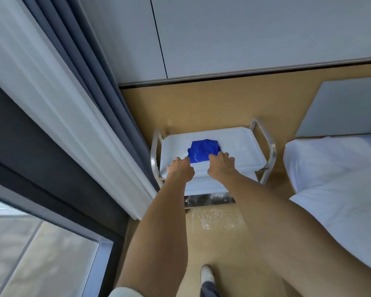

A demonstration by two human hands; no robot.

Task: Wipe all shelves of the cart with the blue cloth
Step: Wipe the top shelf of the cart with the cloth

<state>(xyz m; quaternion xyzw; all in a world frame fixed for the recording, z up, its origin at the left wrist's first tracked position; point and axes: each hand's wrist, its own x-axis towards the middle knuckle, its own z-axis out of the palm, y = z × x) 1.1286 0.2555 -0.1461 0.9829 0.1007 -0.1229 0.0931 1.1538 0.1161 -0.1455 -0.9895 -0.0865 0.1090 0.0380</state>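
Grey wall panels [244,35] are filling the top of the view, with curtains [62,93] hanging down the left side beside a window [41,254], and a wooden floor [212,99] running below. A bed with white bedding [341,179] is sitting on the right. The cart [270,146] is standing on the floor between curtains and bed — metal side rails, white tray shelves. The top shelf [238,144] is carrying the blue cloth [202,151], which is lying crumpled near the middle, toward the near edge. Both arms are reaching down to that near edge. The left hand [180,168] is curling its fingers over the tray rim, just left of the cloth. The right hand [221,166] is curling over the rim on the other side, fingertips touching or almost touching the cloth — cannot tell which. A white shoe [207,275] is showing at the bottom.
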